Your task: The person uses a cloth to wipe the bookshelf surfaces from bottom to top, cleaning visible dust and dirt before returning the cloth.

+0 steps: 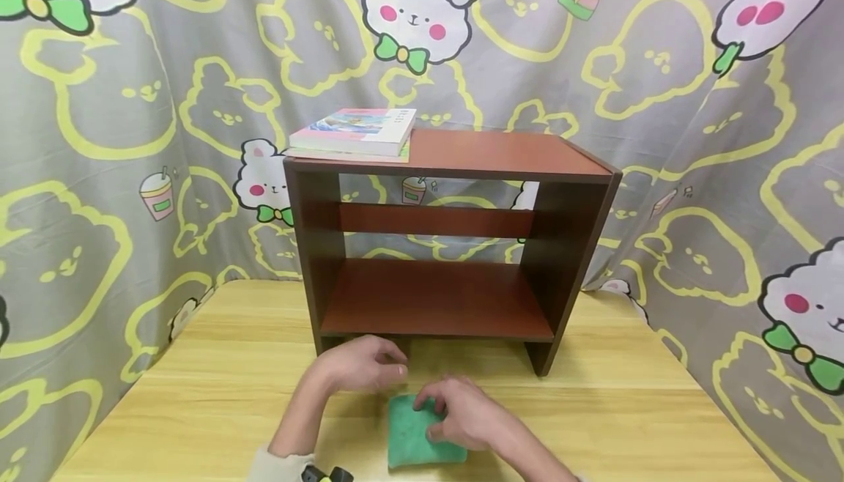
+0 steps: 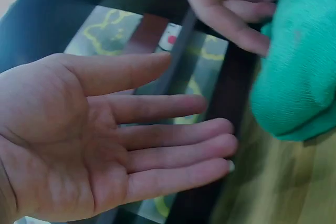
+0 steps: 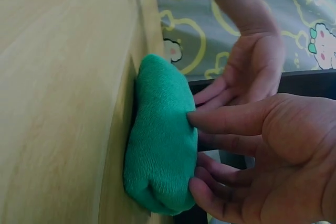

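A folded green cloth [image 1: 410, 439] lies on the wooden table in front of a dark brown shelf unit [image 1: 438, 299]. In the right wrist view the green cloth [image 3: 160, 140] looks thick, with rounded folded edges. My right hand [image 1: 464, 416] is over its upper right part, and its fingertips touch the top of the cloth without visibly pinching it. Left of the cloth and slightly farther back, my left hand [image 1: 365, 366] hovers near the shelf's lower front edge. The left wrist view shows this left hand [image 2: 105, 140] holding nothing, fingers extended, palm in sight.
On the shelf unit's top left corner rest stacked books [image 1: 356, 132]. The unit has a middle board [image 1: 435, 295] and side panels standing on the table [image 1: 217, 394]. Curtains [image 1: 217, 101] printed with cartoon rabbits hang behind and on both sides.
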Motion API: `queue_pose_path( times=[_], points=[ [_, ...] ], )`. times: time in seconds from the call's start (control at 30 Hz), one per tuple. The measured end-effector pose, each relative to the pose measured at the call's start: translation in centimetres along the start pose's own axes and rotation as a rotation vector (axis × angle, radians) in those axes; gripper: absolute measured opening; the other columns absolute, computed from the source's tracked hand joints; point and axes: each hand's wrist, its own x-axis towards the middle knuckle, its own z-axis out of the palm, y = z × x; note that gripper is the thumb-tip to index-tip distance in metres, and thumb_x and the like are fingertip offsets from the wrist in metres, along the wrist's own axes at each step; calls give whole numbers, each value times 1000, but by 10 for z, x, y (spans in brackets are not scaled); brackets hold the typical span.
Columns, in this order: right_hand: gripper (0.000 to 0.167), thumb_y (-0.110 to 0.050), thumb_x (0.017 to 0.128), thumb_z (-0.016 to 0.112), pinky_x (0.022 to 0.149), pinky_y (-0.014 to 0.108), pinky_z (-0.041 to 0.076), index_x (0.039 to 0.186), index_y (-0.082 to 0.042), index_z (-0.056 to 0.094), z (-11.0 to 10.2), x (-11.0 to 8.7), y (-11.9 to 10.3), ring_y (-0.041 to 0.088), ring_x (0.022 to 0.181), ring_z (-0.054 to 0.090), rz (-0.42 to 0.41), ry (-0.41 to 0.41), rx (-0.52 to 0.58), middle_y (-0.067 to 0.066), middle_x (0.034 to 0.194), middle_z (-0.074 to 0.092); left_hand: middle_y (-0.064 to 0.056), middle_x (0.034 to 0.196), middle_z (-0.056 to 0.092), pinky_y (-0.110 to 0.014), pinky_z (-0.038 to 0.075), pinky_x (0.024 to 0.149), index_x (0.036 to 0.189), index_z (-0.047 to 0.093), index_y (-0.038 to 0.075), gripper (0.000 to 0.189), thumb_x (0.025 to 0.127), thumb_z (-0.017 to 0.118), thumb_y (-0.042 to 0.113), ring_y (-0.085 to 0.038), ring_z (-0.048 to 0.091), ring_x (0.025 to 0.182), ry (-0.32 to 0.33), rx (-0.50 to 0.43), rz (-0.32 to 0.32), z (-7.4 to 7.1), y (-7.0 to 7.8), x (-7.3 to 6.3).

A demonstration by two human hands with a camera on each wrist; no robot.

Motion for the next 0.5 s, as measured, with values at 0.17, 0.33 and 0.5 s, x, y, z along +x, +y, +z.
queue_pose_path(
  times=[0.17, 0.33, 0.5],
  points=[
    [32, -14, 81, 80, 71, 28, 46, 111, -25, 73, 0, -3, 3, 7, 84, 54, -26, -3, -25, -7, 92, 60, -2, 89, 72, -38, 55, 76, 111, 72, 6, 26, 98, 64, 28, -19, 69, 82, 125, -40, -2, -1, 5, -7],
    [29, -25, 88, 77, 76, 29, 51, 117, -23, 73, -1, -9, 2, 7, 89, 59, -65, 12, -82, -8, 96, 64, 2, 93, 73, -38, 55, 77, 101, 74, 10, 18, 97, 65, 25, -15, 69, 84, 227, 75, -5, 0, 4, -17],
    [42, -27, 89, 75, 74, 32, 54, 129, -15, 69, -11, -21, 5, 16, 93, 64, -50, 68, -70, 3, 105, 70, 6, 88, 74, -36, 55, 76, 93, 77, 13, 14, 94, 67, 23, -9, 65, 81, 251, 246, 40, -12, -2, -32]
  ],
)
